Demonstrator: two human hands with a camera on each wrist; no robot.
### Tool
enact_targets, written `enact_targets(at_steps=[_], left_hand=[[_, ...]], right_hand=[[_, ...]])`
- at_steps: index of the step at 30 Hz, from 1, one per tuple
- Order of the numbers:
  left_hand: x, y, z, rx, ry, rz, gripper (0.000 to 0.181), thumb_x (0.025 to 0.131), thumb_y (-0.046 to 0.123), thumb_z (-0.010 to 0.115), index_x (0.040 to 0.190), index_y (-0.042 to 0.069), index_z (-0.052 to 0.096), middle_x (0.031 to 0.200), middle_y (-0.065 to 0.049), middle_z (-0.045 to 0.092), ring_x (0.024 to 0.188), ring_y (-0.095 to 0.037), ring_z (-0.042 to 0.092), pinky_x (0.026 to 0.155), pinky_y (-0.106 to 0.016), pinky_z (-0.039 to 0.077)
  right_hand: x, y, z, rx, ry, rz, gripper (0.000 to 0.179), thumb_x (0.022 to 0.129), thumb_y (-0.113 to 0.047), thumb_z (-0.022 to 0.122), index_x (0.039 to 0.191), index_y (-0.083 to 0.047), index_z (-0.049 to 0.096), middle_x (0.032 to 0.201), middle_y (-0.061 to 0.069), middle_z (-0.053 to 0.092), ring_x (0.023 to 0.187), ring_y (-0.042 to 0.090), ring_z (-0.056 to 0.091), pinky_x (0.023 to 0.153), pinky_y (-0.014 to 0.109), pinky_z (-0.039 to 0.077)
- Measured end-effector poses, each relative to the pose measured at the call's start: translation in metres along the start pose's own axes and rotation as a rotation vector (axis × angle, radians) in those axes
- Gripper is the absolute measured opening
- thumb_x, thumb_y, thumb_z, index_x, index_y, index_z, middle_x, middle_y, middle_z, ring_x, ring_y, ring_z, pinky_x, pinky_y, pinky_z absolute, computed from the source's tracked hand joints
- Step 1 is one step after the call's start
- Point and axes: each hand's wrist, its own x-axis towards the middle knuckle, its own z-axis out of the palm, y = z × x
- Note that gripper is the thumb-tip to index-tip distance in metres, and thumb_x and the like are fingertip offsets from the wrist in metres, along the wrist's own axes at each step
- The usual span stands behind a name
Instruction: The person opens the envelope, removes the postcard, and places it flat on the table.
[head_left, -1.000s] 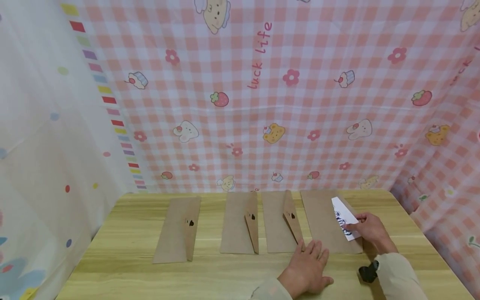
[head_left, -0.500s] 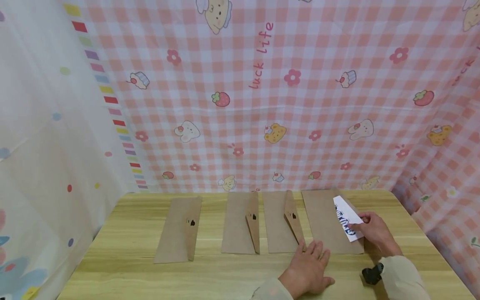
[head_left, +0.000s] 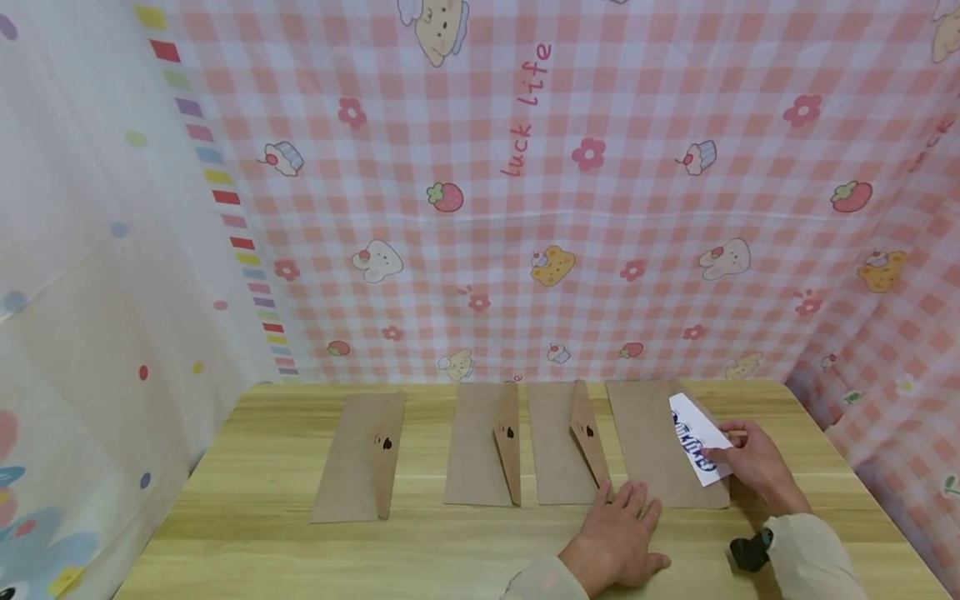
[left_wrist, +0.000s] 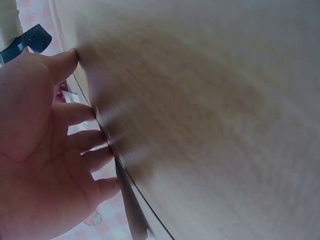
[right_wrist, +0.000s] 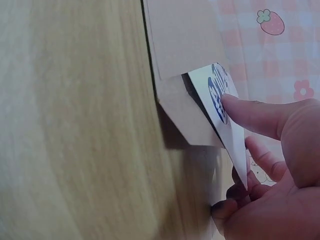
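— Brown paper envelopes [head_left: 476, 458] are laid in a row on the wooden tabletop [head_left: 420, 558]; which is being worked?

— The rightmost envelope [head_left: 648, 450]. A white card [head_left: 696, 437] with blue lettering is pinched by the right hand [head_left: 757, 467], thumb [right_wrist: 257, 114] above and fingers behind, and is held tilted over the opened flap [right_wrist: 185, 120].

— Is it being put in or taken out?

— That cannot be told. Its lettering is cut off along the left side, so part is probably tucked inside. For the next move, either way, the card seems best kept in line with the opening, so that the flap is not creased.

— And the left hand [head_left: 615, 537]?

— Nothing is gripped by it. It is laid palm down, fingers spread, just beside the near corner of the third envelope [head_left: 558, 462]; whether paper is touched cannot be made out.

— How much room is left?

— Some, between the right hand and the slanting right edge. At the far edge, by the patterned cloth [head_left: 480, 250], hardly any is left. Between the third and rightmost envelopes only a narrow gap is seen; beside the leftmost envelope [head_left: 345, 475] a wider one is found.
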Motion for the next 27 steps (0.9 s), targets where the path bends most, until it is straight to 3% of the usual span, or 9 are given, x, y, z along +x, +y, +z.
enact_targets(at_steps=[7,16,27], left_hand=[[0.000,0.001,0.000,0.017,0.009,0.000,0.068,0.096,0.070,0.034,0.156,0.040,0.023,0.162,0.016,0.018,0.149,-0.002,0.017,0.120,-0.032,0.020],[-0.001,0.004,0.000,0.037,-0.008,-0.031,0.068,0.096,0.071,0.031,0.156,0.041,0.020,0.163,0.017,0.016,0.149,-0.002,0.016,0.120,-0.033,0.019],[0.000,0.005,0.001,0.022,-0.015,-0.033,0.067,0.096,0.070,0.033,0.156,0.041,0.022,0.162,0.017,0.017,0.149,-0.002,0.016,0.120,-0.033,0.019]], right_hand=[[0.000,0.002,-0.003,-0.022,0.024,-0.025,0.066,0.088,-0.019,0.073,0.136,0.008,0.037,0.110,0.026,0.050,0.094,0.033,0.054,0.069,0.029,0.043],[-0.002,0.000,-0.007,-0.046,0.022,-0.062,0.065,0.091,-0.019,0.068,0.140,0.007,0.035,0.118,0.033,0.045,0.102,0.043,0.049,0.083,0.047,0.044],[-0.004,-0.001,-0.012,-0.087,-0.007,-0.148,0.058,0.093,-0.012,0.061,0.143,0.006,0.038,0.125,0.039,0.046,0.105,0.045,0.053,0.082,0.045,0.046]])
